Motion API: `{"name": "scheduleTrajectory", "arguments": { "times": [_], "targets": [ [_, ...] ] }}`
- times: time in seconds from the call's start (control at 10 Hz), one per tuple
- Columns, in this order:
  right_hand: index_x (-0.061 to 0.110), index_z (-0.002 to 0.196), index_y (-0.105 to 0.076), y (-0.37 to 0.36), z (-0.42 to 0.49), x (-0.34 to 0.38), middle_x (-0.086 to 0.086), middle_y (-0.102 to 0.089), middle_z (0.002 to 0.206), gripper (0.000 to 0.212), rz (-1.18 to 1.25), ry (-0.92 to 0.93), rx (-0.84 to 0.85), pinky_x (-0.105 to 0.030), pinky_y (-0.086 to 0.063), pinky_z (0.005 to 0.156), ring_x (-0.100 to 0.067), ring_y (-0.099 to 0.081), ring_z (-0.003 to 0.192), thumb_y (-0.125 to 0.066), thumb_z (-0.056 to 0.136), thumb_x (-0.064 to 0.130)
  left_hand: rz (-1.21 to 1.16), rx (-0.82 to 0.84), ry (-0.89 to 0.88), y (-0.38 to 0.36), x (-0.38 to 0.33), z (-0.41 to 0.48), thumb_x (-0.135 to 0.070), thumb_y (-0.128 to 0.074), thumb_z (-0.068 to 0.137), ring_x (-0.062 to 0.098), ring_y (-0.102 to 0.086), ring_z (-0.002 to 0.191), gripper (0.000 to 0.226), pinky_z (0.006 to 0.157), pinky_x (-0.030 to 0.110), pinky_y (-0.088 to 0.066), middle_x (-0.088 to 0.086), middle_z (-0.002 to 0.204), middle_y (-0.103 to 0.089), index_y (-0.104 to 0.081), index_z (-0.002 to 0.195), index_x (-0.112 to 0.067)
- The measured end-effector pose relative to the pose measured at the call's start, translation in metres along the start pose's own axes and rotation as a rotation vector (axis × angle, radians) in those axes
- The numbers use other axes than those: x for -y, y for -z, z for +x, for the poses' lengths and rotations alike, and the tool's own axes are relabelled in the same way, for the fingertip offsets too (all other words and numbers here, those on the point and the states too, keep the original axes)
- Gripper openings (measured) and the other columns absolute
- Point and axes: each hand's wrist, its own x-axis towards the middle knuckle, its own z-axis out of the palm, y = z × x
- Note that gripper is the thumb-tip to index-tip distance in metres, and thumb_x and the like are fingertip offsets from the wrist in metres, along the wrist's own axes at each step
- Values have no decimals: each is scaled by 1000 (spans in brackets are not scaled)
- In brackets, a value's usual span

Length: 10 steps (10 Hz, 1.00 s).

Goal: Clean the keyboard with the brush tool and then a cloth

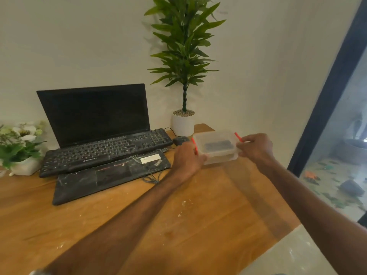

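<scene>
- both hands, left hand [188,155] and right hand [256,147], clamp the ends of a lidded plastic box [215,146] near the counter's [198,215] far right corner
- keyboard [105,151] sits leftward, long axis along the back edge, nearer the left hand

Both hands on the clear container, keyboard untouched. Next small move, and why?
Probably lift the lid off. The left hand and right hand grip opposite ends of the clear container, its red clips look flipped up, and a dark item shows through the lid. The keyboard lies with no brush or cloth in sight.
</scene>
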Motion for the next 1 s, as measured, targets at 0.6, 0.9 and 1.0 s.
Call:
{"name": "scheduleTrajectory", "arguments": {
  "times": [0.6, 0.9, 1.0],
  "targets": [
    [13, 118, -76, -86, 86, -35, -8, -76, 116, 39, 48, 4, -60, -36, -51, 103, -25, -70, 109, -71, 91, 40, 93, -87, -20, -45, 62, 108, -25, -72, 94, 36, -66, 86, 30, 54, 31, -43, 6, 71, -62, -56, 69, -20],
    [0, 100, -75, -50, 12, -21, -13, -76, 100, 39, -65, 97, -109, -35, -49, 73, -30, -69, 90, -48, 105, 28, 226, -70, -101, 13, 20, 44, -15, -68, 95, 18, -63, 63, 34, 67, 43, -61, -3, 61, -60, -58, 62, -20],
    [2, 72, -63, -37, -22, -9, -11, -63, 65, 45, -95, 183, -49, -34, -38, 54, -34, -59, 64, -46, 105, 26, 230, -18, -74, 35, 4, 19, -20, -69, 93, 18, -68, 79, 18, 80, 42, -61, -3, 77, -69, -66, 76, -21]
  ]
}}
